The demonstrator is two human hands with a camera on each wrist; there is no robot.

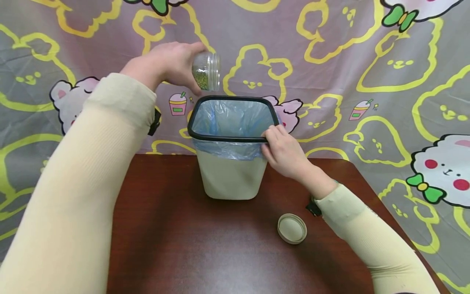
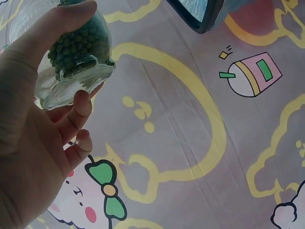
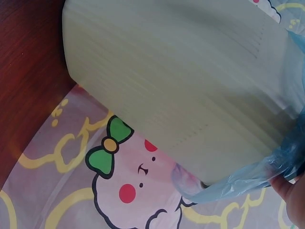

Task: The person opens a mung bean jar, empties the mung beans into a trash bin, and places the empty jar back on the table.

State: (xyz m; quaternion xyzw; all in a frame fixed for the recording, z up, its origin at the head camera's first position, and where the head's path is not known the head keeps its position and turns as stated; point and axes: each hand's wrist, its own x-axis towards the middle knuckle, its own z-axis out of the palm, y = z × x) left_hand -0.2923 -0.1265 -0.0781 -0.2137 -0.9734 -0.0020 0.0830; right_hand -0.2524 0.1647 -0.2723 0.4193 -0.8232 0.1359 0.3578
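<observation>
My left hand [image 1: 172, 65] grips a clear glass jar [image 1: 205, 73], tipped on its side with its mouth to the right, above the left rim of a trash can. Small green beans [image 2: 78, 50] lie inside the jar. The pale trash can [image 1: 231, 175] has a black rim and a blue plastic bag [image 1: 235, 116] lining it, folded over the edge. At the rim's front right corner my right hand [image 1: 284, 151] pinches the rim and bag. A round jar lid [image 1: 291, 228] lies on the table, below the right hand.
The dark red-brown table [image 1: 205, 249] carries the can and the lid. Behind it hangs a grey curtain [image 1: 330, 81] with yellow cartoon outlines, close to the can's back.
</observation>
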